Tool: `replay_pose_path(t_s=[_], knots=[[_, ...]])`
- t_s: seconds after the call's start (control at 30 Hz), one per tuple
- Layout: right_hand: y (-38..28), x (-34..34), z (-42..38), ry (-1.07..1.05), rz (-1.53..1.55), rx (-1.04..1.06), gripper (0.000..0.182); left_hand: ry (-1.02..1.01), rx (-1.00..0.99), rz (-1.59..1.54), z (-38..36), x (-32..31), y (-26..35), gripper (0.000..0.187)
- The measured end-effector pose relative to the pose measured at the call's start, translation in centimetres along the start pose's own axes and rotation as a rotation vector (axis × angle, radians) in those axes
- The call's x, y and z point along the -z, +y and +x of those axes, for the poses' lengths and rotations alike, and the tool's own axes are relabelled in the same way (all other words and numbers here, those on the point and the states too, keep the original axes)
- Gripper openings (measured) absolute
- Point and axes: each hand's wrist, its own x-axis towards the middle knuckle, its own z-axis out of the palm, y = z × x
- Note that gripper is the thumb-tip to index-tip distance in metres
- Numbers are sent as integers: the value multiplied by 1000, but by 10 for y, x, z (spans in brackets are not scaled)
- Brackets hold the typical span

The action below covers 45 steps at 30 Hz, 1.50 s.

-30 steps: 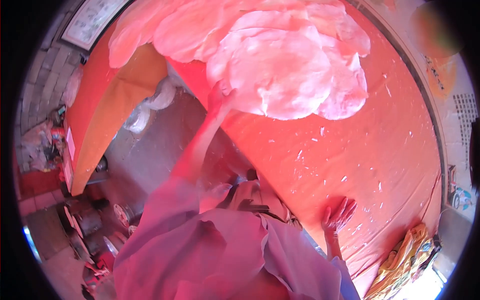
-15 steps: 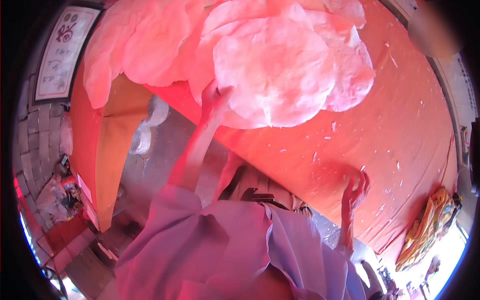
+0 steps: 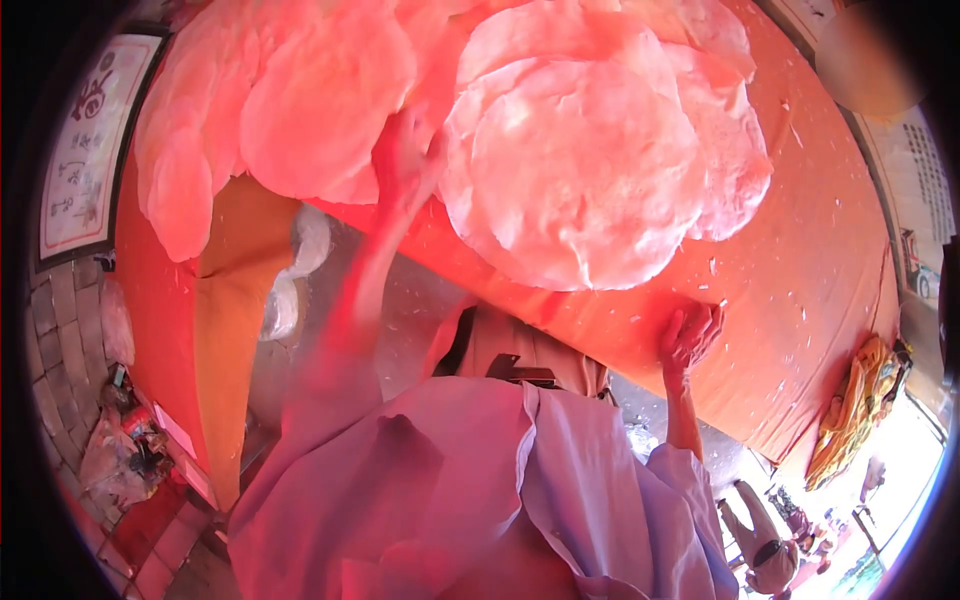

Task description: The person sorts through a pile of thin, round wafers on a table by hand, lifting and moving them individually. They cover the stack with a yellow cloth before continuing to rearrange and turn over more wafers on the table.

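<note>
A stack of large, thin, round sheets that look like flatbread (image 3: 590, 170) lies on an orange-covered table (image 3: 830, 270), with uneven, wavy edges. More of these round sheets (image 3: 325, 110) overlap to its left and hang over the table side. My left hand (image 3: 402, 160) is between the two piles, its fingertips right at the left edge of the stack; motion smears the fingers. Below the stack's right side, my right hand (image 3: 690, 335) rests near the front edge of the cloth, fingers loosely bent and holding nothing.
Pale flakes are scattered over the cloth. A yellow patterned cloth (image 3: 850, 410) lies at the right corner. Framed signs (image 3: 90, 135) stand at the left. Clear plastic bags (image 3: 283, 310) sit beneath the table's edge. People (image 3: 770, 560) show outside at lower right.
My left hand has left its grip on the stack's lower left edge and shifted up and left. My right hand has come down closer to the cloth's front edge. The view has turned slightly.
</note>
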Motion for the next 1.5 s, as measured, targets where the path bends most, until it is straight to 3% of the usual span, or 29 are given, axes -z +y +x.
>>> replay_pose_path(t_s=[0.1,0.2,0.23,0.33,0.37,0.4,0.47,0.6,0.7,0.8,0.9,1.0,1.03,1.07,1.17,1.23,1.33,1.43,1.5], knots=[[-9,4,9,7,19,-11,41,-185,348,-257,48,-43,-20,47],[-5,9,4,20,15,-43,40,-504,716,-666,70,-67,-26,48],[-1,6,2,18,13,-64,39,-361,654,-450,73,-66,-9,41],[10,-1,13,9,-57,-196,41,-419,492,-436,79,-75,-8,37],[29,-9,26,-47,-61,-276,43,-593,519,-321,87,-49,21,32],[40,-20,37,-109,-60,-359,44,-570,383,-393,81,-46,27,31],[40,-31,88,108,216,-596,46,-520,108,-535,77,-45,38,28],[102,-93,160,183,372,-720,59,-495,238,-581,70,-36,40,24],[116,-103,201,-91,874,-1117,64,-520,374,-522,68,-63,-14,26],[95,-73,223,-317,824,-1080,63,-555,340,-443,66,-69,-14,31],[108,-85,227,67,21,-588,71,-484,265,-527,68,-47,35,37],[146,-104,222,137,21,-608,78,-457,204,-624,71,-16,71,41],[144,-91,227,-37,-5,-601,79,-460,176,-662,71,-5,79,42],[148,-94,230,-65,109,-657,77,-455,139,-703,74,0,83,42],[155,-97,240,-192,330,-770,68,-465,430,-746,76,-17,36,45],[160,-90,246,-329,300,-780,56,-418,348,-655,68,-23,23,44],[174,-109,240,-184,841,-991,37,-439,371,-695,56,-31,17,44],[120,-63,253,-152,897,-861,29,-469,442,-687,53,-41,-12,44],[134,-63,271,-34,473,-528,37,-476,480,-707,49,-46,-27,43]])
